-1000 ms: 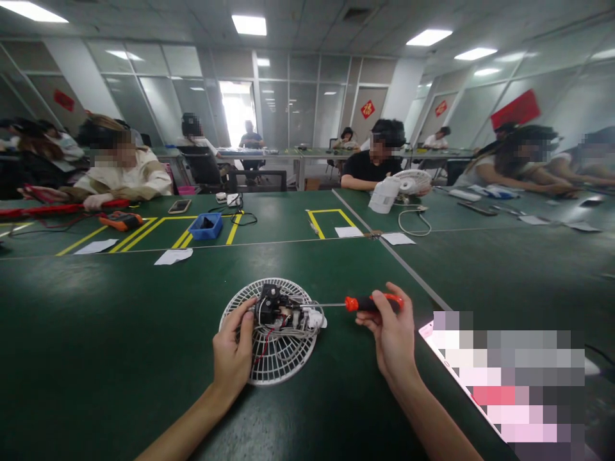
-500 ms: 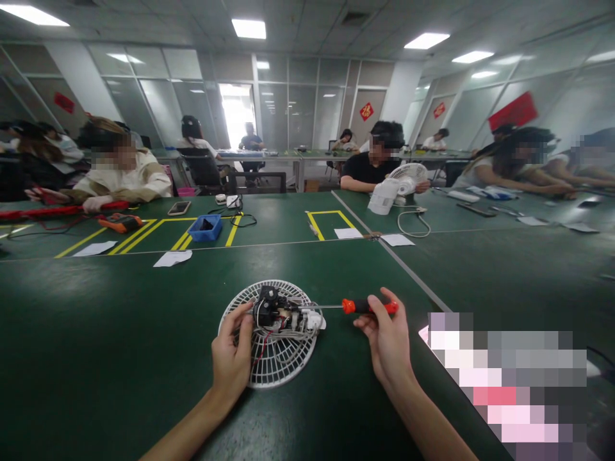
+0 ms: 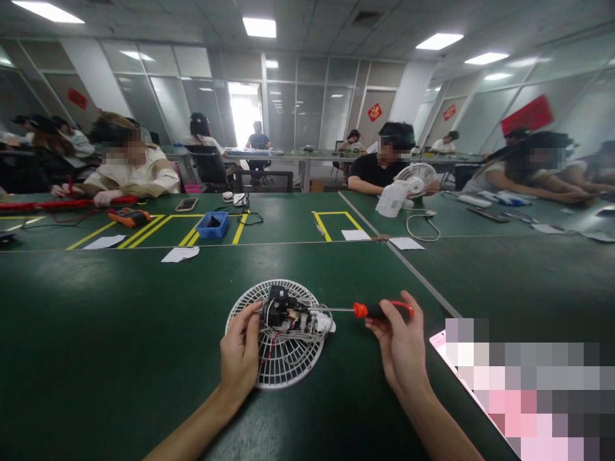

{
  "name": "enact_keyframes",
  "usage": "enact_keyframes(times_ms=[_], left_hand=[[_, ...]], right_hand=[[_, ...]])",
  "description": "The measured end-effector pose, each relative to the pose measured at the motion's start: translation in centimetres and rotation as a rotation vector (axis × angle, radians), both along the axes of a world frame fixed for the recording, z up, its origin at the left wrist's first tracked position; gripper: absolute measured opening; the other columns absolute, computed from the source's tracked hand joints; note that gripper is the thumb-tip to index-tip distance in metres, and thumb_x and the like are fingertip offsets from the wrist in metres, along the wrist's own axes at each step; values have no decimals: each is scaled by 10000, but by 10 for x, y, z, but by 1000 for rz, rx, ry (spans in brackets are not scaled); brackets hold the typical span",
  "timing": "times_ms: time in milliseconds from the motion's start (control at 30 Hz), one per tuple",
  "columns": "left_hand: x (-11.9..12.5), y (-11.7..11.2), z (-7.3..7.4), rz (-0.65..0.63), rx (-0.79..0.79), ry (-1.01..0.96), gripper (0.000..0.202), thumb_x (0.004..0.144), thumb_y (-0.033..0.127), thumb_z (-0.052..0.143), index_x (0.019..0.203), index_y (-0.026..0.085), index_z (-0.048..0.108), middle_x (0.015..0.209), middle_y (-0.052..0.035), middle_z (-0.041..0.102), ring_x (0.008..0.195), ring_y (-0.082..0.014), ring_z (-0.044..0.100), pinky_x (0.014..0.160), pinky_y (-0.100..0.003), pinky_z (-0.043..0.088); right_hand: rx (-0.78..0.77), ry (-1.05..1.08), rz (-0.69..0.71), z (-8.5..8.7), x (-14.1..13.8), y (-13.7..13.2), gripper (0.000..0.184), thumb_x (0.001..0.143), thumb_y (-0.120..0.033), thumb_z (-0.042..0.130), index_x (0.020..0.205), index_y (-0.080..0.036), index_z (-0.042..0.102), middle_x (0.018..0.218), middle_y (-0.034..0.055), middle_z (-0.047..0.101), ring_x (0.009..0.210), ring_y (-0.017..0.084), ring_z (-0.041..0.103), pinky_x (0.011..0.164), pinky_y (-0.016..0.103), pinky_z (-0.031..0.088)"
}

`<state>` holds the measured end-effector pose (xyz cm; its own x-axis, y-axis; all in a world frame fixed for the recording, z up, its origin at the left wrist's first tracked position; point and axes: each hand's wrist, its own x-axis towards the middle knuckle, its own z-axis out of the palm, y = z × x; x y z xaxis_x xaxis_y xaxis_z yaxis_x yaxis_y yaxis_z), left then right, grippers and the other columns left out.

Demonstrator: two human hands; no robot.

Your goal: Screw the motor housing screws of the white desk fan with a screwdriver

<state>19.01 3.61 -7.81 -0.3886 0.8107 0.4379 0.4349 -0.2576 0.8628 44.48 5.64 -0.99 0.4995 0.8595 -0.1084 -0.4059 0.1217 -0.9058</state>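
A white round fan grille [image 3: 283, 365] lies flat on the green table [image 3: 96, 333] in front of me. On it sits a small black motor assembly [image 3: 283, 312] with red and white wires. My left hand [image 3: 239, 358] grips the assembly and grille from the left side. My right hand [image 3: 400, 342] is closed round the red and black handle of a screwdriver [image 3: 379, 310]. The screwdriver's thin shaft runs leftward into the right side of the motor assembly.
A blurred-out device [image 3: 523, 390] lies at my right. Farther back are a blue tray [image 3: 213, 225], paper slips [image 3: 180, 254], a phone [image 3: 186, 204], an orange meter [image 3: 129, 218] and a white desk fan [image 3: 406, 186]. Several people sit at the far tables.
The view has shifted slightly, so everything sits a bit further right. My hands keep the same hold on the assembly and the screwdriver.
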Motion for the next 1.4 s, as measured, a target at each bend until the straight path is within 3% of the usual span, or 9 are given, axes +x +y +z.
enact_keyframes(times_ms=[100, 200, 300, 533, 733, 833, 967, 1233, 1400], left_hand=[[0, 1, 1, -3, -7, -13, 381, 981, 487, 515, 1156, 221, 725, 1152, -80, 751, 1077, -233, 698, 1002, -386, 542], [-1, 2, 2, 1, -7, -37, 396, 969, 507, 531, 1126, 205, 735, 1094, -88, 763, 1036, -236, 716, 985, -387, 559], [-1, 2, 1, -3, -12, -72, 409, 955, 527, 555, 1115, 197, 737, 1085, -94, 767, 1010, -236, 729, 958, -382, 576], [-3, 2, 0, 10, -24, -84, 407, 940, 528, 578, 1110, 194, 736, 1097, -98, 768, 1019, -237, 732, 965, -392, 581], [-2, 2, 2, 15, -18, -88, 414, 942, 535, 566, 1100, 190, 731, 1062, -92, 771, 976, -232, 740, 939, -392, 591], [-1, 1, 2, 11, -25, -92, 401, 952, 526, 561, 1112, 197, 727, 1082, -86, 764, 980, -226, 733, 934, -380, 586], [-1, 2, 6, 34, 56, -15, 318, 973, 464, 556, 1078, 226, 738, 1129, -62, 733, 1066, -212, 690, 996, -369, 547], [-1, 1, 13, 46, 153, 20, 232, 969, 389, 588, 1030, 242, 757, 1099, -43, 706, 1061, -188, 659, 989, -337, 532], [0, 1, 11, 19, 122, -23, 253, 964, 411, 593, 1060, 224, 734, 1082, -47, 719, 1022, -191, 675, 961, -338, 546]], right_hand=[[6, 20, 12, -2, 0, -1, 652, 659, -354, 860, 1207, -284, 513, 795, -90, 612, 573, 127, 629, 548, 256, 547], [43, 82, 11, -3, 1, -2, 490, 660, -296, 799, 1095, -253, 578, 866, -52, 637, 804, 174, 685, 706, 317, 607], [40, 99, 8, -1, 2, -2, 471, 632, -240, 770, 1073, -229, 604, 919, -22, 657, 923, 192, 672, 794, 339, 607], [2, 18, -17, 2, -1, -3, 607, 635, -362, 885, 1144, -265, 570, 862, -67, 592, 660, 124, 607, 597, 259, 561], [85, 107, 30, -4, 2, -4, 453, 665, -314, 784, 1072, -217, 610, 917, -5, 658, 965, 204, 663, 826, 333, 591], [75, 78, 19, -4, 1, -3, 479, 663, -292, 802, 1094, -228, 604, 853, -38, 647, 847, 181, 668, 753, 315, 594], [16, 37, 16, -7, -2, -1, 453, 683, -391, 863, 1005, -243, 582, 802, -64, 641, 648, 128, 612, 628, 268, 570], [53, 232, 9, -4, -1, -3, 338, 705, -281, 717, 1027, -214, 639, 903, 1, 688, 984, 183, 666, 845, 327, 606], [6, 148, 0, -2, -2, -2, 490, 704, -329, 807, 1142, -258, 599, 777, -60, 641, 662, 134, 623, 628, 255, 574]])
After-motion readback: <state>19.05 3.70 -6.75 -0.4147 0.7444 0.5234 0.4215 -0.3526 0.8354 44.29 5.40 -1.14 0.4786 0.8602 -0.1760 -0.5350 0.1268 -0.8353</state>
